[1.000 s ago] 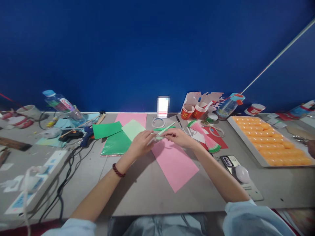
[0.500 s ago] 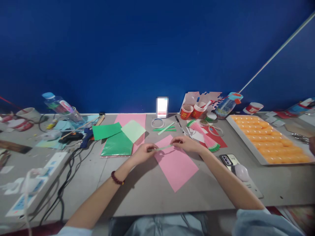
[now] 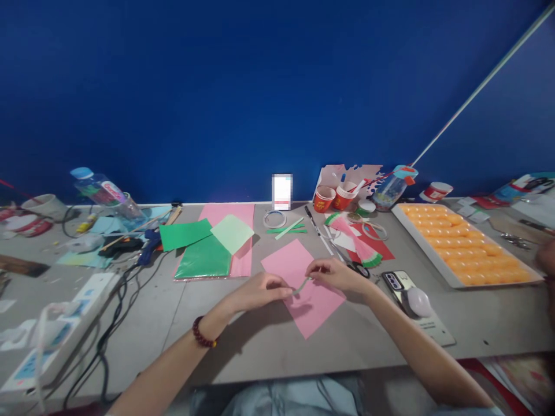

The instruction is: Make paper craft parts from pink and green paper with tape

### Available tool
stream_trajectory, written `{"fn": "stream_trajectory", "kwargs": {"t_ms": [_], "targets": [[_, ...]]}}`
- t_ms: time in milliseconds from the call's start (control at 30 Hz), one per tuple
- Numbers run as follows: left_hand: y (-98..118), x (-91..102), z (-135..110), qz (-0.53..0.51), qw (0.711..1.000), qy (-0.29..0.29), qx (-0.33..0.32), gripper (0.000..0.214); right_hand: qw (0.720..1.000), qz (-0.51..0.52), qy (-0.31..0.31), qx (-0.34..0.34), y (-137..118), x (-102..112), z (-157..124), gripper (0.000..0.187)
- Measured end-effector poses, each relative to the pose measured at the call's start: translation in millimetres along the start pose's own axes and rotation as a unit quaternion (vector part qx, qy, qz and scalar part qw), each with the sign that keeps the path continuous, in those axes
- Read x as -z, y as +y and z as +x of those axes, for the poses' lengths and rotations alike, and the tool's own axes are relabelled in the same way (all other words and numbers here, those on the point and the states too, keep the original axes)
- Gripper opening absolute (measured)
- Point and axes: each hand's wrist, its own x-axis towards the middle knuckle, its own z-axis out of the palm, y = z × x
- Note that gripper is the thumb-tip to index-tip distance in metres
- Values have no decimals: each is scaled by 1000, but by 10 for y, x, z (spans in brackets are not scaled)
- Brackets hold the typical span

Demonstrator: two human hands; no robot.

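Observation:
A thin light-green paper strip is stretched between my two hands, slightly bent, above a pink paper square. My left hand pinches one end of the strip. At its other end, my right hand has thumb and fingers closed on it. The pink square lies turned cornerwise on the table, partly covered by both hands. Just beyond it lie more green paper strips and a white roll of tape. Scissors lie partly hidden behind my right hand.
Green sheets and a pale-green square lie left. Red paper cups, a pink-green paper fan and a phone are right. A tray of orange balls stands farther right. A power strip with cables lies left.
Both hands have come nearer to me and closer together. The strip, straight before, now bends between them. More of the pink square's far corner shows.

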Motion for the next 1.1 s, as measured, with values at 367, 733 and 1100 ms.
{"fn": "stream_trajectory", "kwargs": {"t_ms": [367, 733, 1100], "targets": [[-124, -260, 200, -198, 976, 84, 48, 38, 991, -100, 59, 63, -201, -47, 91, 19], [11, -209, 59, -475, 871, 94, 86, 32, 932, -217, 285, 45, 445, 381, 154, 19], [-138, -293, 147, -336, 926, 162, 49, 39, 990, 111, 82, -6, -232, -305, 189, 30]]}}
